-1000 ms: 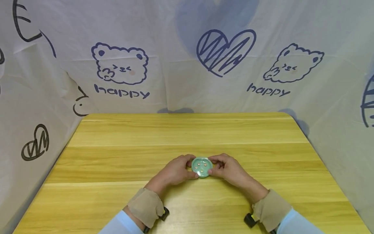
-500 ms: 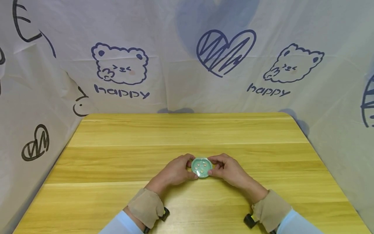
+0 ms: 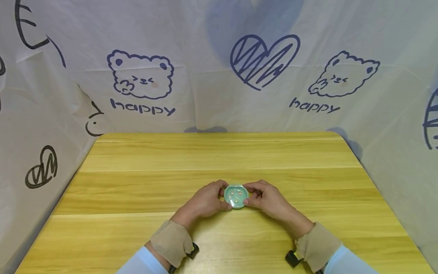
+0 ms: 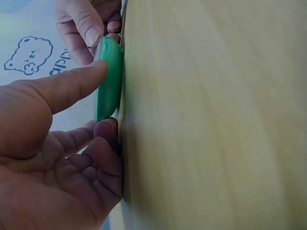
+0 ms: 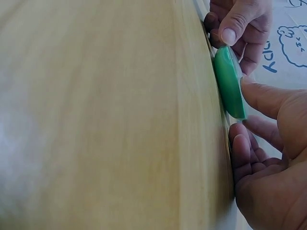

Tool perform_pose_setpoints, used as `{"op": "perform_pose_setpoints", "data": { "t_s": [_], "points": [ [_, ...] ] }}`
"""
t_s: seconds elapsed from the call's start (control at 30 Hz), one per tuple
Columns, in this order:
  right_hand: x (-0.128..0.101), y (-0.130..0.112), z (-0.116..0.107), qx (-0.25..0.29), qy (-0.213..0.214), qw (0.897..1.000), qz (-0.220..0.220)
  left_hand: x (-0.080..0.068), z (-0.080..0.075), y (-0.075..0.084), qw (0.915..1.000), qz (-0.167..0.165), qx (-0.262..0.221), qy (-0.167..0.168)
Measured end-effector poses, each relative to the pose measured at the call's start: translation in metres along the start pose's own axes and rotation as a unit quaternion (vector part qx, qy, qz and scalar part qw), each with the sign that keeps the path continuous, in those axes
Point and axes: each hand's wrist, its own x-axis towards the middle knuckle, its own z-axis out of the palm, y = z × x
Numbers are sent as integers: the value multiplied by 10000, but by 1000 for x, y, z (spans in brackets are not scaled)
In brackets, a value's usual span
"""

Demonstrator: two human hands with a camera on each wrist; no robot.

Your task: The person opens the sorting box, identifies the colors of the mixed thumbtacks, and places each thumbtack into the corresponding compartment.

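Note:
A small round green case with a shiny clear top sits between both hands, just over the middle of the table. Several small pale dots show inside it. From the left side, the left hand holds its edge, thumb at the near rim and index finger at the far rim. The right hand pinches the opposite edge the same way. In the left wrist view the case appears edge-on, close to the tabletop, with the left thumb on its rim. The right wrist view shows the right thumb against the case's rim.
The wooden table spreads around the hands, with rounded far corners. Behind it and along the sides hangs a white cloth printed with bears, hearts and lettering. Each wrist wears a tan band with a small black camera.
Since one second ago the green case has shifted very slightly left and toward the person. Both hands keep their hold on it and stay nearly still.

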Motion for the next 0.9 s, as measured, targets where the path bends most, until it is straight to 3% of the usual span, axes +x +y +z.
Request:
{"op": "perform_pose_setpoints", "data": {
  "t_s": [0.3, 0.67, 0.8, 0.9],
  "points": [
    [1, 0, 1, -27, -46, 10000, -67, -1, 1, -1, 10000, -23, 29, 24],
    [5, 3, 2, 117, 136, 9997, 165, -2, -5, -5, 9997, -128, -185, -30],
    [2, 2, 0, 227, 241, 9988, 367, -5, -5, -6, 9998, -166, -44, 26],
    [-4, 2, -2, 52, 295, 9987, 409, -11, -7, -6, 9991, -173, 323, 190]
  ]
}}
